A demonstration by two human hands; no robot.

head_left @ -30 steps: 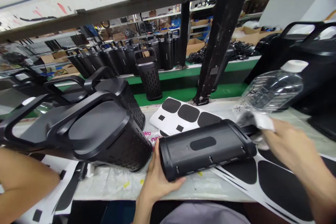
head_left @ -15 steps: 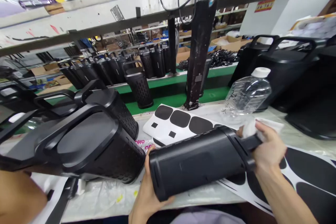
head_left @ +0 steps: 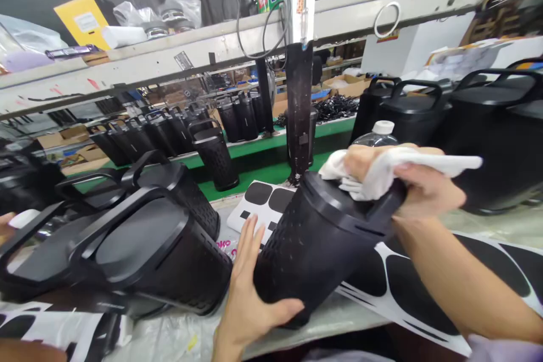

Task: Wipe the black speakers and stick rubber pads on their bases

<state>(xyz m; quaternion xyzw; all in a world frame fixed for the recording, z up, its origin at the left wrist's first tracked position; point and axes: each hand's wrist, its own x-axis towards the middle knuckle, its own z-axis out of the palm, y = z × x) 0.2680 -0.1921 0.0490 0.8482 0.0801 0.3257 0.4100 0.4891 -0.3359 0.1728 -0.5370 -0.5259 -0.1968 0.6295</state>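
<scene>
A black portable speaker with a carry handle and a perforated side stands tilted on the bench in front of me, its top leaning right. Against its lower left side rests my left hand, fingers spread and thumb across the near face. My right hand is closed on a white cloth at the speaker's top, beside the handle. The cloth and fingers hide much of that top. Close to my left hand stands another black speaker with its handle up.
Sheets of black adhesive pads lie at right, with another white sheet behind. A clear bottle is partly hidden behind my right hand. More speakers crowd the right. A dark post rises beyond. Another person's hand shows far left.
The speaker has gone from lying nearly level to tilted upright. My right hand has moved up with the cloth onto its top. My left hand's fingers have spread along its side.
</scene>
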